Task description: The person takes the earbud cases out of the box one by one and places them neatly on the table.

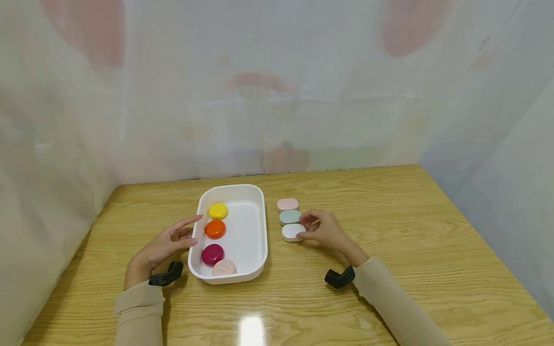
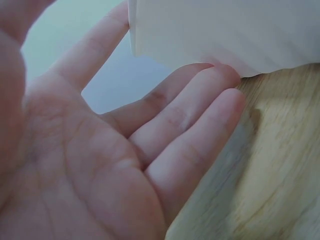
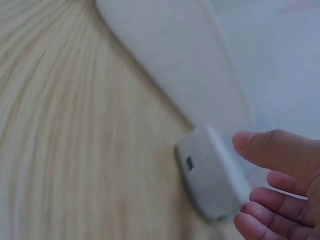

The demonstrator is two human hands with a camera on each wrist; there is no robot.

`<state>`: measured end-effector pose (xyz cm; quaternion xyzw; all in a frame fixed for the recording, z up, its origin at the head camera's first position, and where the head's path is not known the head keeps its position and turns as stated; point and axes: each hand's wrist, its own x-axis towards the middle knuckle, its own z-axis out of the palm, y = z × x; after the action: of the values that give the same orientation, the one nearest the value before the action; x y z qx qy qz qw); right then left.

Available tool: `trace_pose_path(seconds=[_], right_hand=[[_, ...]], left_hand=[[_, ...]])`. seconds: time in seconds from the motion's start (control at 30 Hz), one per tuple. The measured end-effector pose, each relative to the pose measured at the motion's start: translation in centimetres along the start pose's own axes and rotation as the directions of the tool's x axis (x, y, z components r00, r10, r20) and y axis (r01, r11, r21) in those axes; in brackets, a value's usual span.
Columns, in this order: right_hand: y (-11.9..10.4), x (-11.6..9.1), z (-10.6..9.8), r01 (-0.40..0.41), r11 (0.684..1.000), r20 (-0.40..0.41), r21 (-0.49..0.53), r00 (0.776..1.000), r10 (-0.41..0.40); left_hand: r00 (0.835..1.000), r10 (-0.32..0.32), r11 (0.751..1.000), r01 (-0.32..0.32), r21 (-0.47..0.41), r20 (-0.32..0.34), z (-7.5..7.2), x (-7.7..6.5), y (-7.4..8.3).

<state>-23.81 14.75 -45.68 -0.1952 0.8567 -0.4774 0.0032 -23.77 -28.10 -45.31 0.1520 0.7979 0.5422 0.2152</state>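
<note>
A white oval block (image 1: 293,232), with a small dark slot in its side in the right wrist view, lies on the table. My right hand (image 1: 325,230) is at its right end, thumb and fingers apart; whether they touch it is unclear. Behind it, in a column, sit a pale green oval block (image 1: 290,217) and a pink one (image 1: 287,204). My left hand (image 1: 166,245) rests its fingertips against the left wall of a white tray (image 1: 263,227). Yellow (image 1: 218,211), orange (image 1: 215,229), magenta (image 1: 212,254) and pale pink (image 1: 224,267) rounded pieces lie along the tray's left side.
The wooden table (image 1: 378,198) extends to both sides, with a patterned sheet (image 1: 274,125) hanging behind its back edge. Pale sheeting also hangs at left and right. A bright reflection shows on the front of the tabletop. Each wrist wears a black device (image 1: 339,278).
</note>
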Motion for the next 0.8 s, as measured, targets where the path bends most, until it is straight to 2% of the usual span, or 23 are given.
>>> trace_pose_path(seconds=[0.17,0.27,0.4,0.6,0.8], right_hand=[[-2.4,0.1,0.1,0.091,0.994,-0.004,0.064,0.996,-0.091],[-4.0,0.3,0.7,0.148,0.98,0.03,0.134,0.988,-0.153],[-5.6,0.7,2.3,0.218,0.96,0.09,0.176,0.967,-0.237],[-7.9,1.6,5.0,0.298,0.931,0.234,0.21,0.91,-0.343],[-9.7,2.6,7.1,0.307,0.945,0.456,0.108,0.83,-0.322]], left_hand=[[1.0,0.002,1.0,-0.002,0.002,-0.006,0.0,0.0,0.0],[1.0,-0.001,1.0,0.001,0.0,-0.008,0.0,0.0,0.0],[1.0,-0.009,1.0,0.009,-0.004,-0.005,0.1,0.0,0.1],[1.0,-0.024,1.0,0.024,0.012,-0.013,0.0,-0.1,0.2],[1.0,-0.024,1.0,0.024,0.015,-0.011,0.0,-0.1,0.3]])
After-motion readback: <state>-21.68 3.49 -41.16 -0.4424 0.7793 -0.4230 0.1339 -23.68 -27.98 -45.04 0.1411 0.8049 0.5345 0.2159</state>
